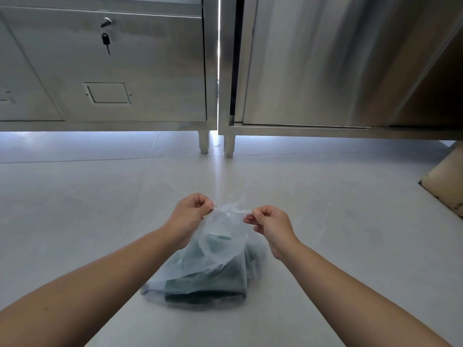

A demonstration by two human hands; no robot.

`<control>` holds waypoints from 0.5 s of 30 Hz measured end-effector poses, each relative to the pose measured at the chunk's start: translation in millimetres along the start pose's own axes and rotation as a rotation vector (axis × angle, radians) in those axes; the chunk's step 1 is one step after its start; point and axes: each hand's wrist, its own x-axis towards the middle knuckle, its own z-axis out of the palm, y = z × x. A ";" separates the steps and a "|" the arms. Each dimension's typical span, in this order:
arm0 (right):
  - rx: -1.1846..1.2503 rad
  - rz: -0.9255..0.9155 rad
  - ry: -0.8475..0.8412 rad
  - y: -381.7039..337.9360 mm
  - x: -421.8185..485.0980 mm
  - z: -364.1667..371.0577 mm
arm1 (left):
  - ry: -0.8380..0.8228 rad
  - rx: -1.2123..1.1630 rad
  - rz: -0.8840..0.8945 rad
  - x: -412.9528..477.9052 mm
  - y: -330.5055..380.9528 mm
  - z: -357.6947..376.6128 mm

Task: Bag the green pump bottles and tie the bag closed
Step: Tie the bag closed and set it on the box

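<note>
We see a thin, clear plastic bag (223, 236) standing on the pale floor (75, 221), with the green pump bottles (213, 281) inside it, lying low in its bottom. Through the film they read as dark green blocks, and we cannot count them with any confidence.

Above the bag's body, both hands work at its gathered top. The left hand (193, 216) is on the bag's left side, with fingers curled and thumb and fingertips pinching a twisted strand of plastic. The right hand (269, 224) is on the bag's right side and pinches the opposite strand the same way. The film stretches taut between them, and a loose wisp of it rises just beyond.

Well beyond the bag stand two steel cabinets. The one to the far left (125, 71) has a key (106, 42) hanging in its lock, and the other is to the far right (313, 71). A cardboard box (446, 181) sits well off to the bag's right.
</note>
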 end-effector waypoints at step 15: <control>-0.192 0.244 0.213 61.2 28.4 -54.7 | 0.304 0.215 -0.187 34.2 -52.2 -60.5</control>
